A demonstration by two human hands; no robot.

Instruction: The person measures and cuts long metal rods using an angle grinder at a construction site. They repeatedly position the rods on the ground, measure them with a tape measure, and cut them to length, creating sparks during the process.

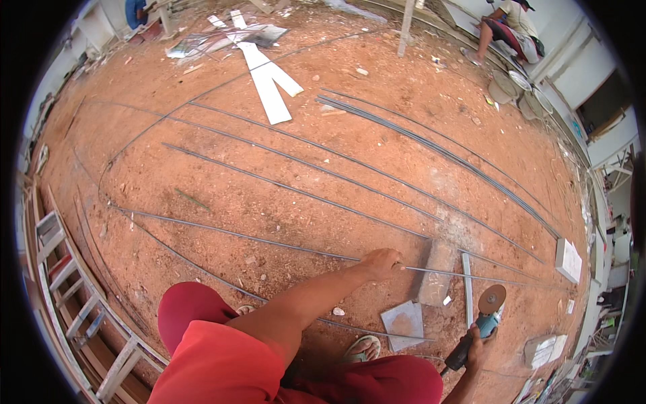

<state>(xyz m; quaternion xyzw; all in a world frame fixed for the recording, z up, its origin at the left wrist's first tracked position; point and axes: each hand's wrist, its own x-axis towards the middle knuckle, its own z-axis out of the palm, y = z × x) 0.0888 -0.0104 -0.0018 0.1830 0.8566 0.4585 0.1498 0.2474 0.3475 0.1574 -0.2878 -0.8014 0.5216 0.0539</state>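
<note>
My left hand point(383, 264) is closed around a thin steel rod point(269, 238), which runs from the left across the dirt. To the right of that hand the rod passes over a concrete block point(439, 289). In my right hand point(476, 349), low at the right, is an angle grinder point(486, 324) with a teal and black body. Its brown disc point(492, 298) points up and away from me, apart from the rod. A grey metal bar point(468, 289) lies between the block and the grinder. Close by sits a flat grey slab point(402, 322).
Several more rods point(289, 188) stretch over the reddish ground, with a bundle point(431, 145) farther off. A ladder point(74, 296) lies at the left. White boards point(268, 87) rest at the back. One person point(508, 30) sits far right; another point(136, 12) is far left.
</note>
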